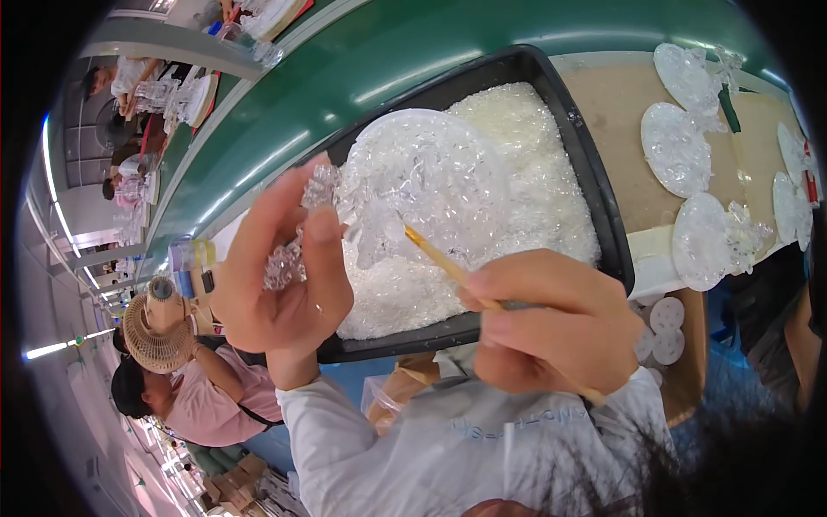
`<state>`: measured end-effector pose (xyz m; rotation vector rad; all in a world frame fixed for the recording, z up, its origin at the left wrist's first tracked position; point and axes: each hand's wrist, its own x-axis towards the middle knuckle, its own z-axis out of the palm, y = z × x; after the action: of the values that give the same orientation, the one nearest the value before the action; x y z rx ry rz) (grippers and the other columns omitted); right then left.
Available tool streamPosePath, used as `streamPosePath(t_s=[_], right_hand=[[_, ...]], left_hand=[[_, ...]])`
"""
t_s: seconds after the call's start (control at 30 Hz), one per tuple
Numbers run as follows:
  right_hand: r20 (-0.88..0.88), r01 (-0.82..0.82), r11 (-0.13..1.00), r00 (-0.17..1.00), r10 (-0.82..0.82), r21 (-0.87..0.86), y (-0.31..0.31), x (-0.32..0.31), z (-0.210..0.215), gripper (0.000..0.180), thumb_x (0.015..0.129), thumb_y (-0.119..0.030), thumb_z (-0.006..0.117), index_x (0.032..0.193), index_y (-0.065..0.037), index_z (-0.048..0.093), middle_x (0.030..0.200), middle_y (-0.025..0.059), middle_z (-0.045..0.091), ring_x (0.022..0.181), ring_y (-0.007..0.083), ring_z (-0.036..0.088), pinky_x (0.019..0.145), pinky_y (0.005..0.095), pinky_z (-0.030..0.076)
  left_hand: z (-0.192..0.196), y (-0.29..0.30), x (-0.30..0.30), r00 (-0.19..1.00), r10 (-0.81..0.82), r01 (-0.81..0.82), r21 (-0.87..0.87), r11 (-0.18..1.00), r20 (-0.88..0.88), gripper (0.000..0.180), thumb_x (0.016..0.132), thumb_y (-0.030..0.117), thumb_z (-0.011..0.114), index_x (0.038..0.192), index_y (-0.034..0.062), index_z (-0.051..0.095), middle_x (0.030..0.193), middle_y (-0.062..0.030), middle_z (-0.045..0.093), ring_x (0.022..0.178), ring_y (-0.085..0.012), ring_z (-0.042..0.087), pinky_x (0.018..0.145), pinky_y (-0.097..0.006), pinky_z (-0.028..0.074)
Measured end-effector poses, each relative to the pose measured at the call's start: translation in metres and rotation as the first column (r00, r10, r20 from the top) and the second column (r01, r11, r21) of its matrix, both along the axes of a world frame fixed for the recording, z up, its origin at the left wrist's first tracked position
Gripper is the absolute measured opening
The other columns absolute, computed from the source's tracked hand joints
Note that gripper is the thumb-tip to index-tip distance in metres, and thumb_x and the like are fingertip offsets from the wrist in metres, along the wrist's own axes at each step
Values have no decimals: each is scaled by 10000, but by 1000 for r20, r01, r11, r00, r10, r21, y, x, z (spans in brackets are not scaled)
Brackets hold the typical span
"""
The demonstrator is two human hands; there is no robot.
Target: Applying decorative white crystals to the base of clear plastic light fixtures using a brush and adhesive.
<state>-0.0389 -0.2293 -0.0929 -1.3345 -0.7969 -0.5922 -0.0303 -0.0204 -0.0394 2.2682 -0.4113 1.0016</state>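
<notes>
My left hand [289, 284] is closed round a clear, faceted plastic ornament [320, 188] that has a round, glittery disc [422, 142] at one side. The piece is held tilted over a black tray [594, 172] full of loose white glitter flakes [508, 112]. My right hand [560, 323] pinches a thin brush [441, 258] with a pale wooden handle. Its yellowish tip points at the clear part in front of the disc; whether it touches, I cannot tell. Part of the ornament is hidden behind my left fingers.
Several similar clear ornaments on round discs [676, 146] lie on brown board [603, 103] at the right. Below them, a cardboard box [689, 370] holds white discs [668, 332]. Green tabletop [362, 82] runs behind the tray. A beige fan [162, 327] and a person in pink [211, 392] are at the left.
</notes>
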Motion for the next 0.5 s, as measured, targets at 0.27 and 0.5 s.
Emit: streamPosePath(t_s=[0.27,0.5], right_hand=[[95,103,994,990,-107,47,-5,12,-6,192,769,20,719,942,64,649,914,230,673,658,279,663,539,321,555],[38,62,993,998,-58,-97,-12,14,-2,230,733,74,673,956,47,622,907,233,676,677,288,671,566,327,558]], left_hand=[[25,-6,16,956,-66,68,-2,998,-285,263,931,30,614,1175,-65,637,1067,-217,704,738,-74,624,559,-208,532],[20,-9,6,958,-14,17,8,1000,-287,198,879,34,682,1049,-63,713,844,-103,694,645,-96,616,529,-216,518]])
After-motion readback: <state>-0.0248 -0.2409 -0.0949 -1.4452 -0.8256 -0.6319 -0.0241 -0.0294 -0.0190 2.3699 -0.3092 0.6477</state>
